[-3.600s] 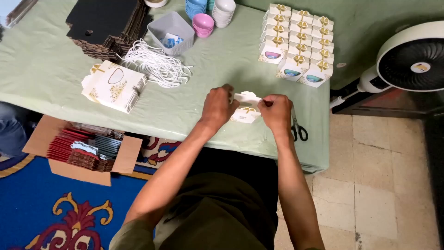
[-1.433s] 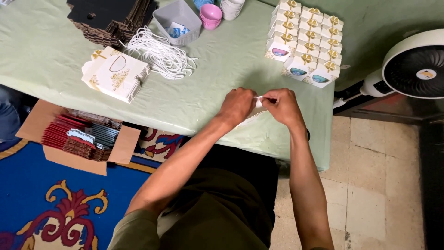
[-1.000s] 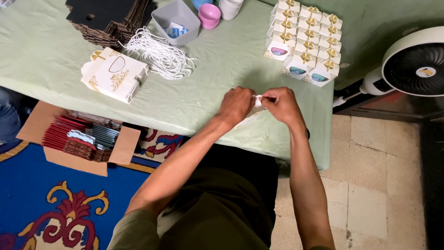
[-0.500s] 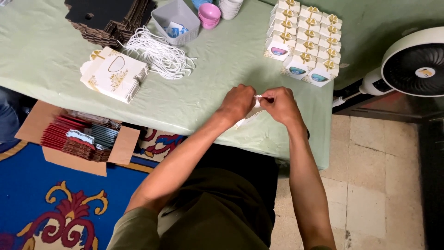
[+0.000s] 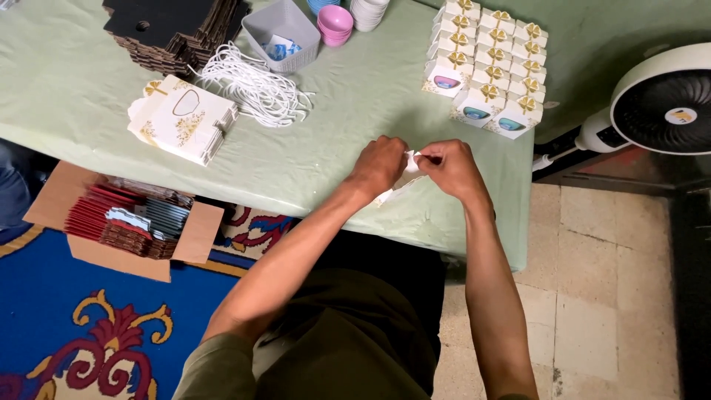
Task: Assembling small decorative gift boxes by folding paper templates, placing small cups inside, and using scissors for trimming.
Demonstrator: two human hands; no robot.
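White card, thin and light, is what both hands work on: a small flat box blank (image 5: 404, 181) sits near the front edge of the table (image 5: 67, 111), pinched between the left hand (image 5: 379, 164) and the right hand (image 5: 450, 167). Most of it is hidden under the fingers; only a folded tab between the thumbs and a strip below the left hand show. Both hands are closed on it, fingertips together at its top edge. By its look it should bend easily and crease for good if squeezed hard, so the folded edges and tabs seem the safest places to hold, with a light pinch; it looks neither slippery nor heavy.

From this head view, the containers are as follows. A grey tray (image 5: 281, 31) at the far side holds a small blue-and-white packet. Beside it stand stacked pink bowls (image 5: 335, 22) and white cups (image 5: 368, 10), whose insides I cannot see. A cardboard carton (image 5: 189, 237) on the rug under the table is filled with red and dark flat packs. Finished boxes (image 5: 489, 70) with gold bows stand in rows at the right; whether they hold anything cannot be told. White cords (image 5: 255, 85) lie loose beside a pile of flat blanks (image 5: 181, 122) and black sheets (image 5: 174, 26).
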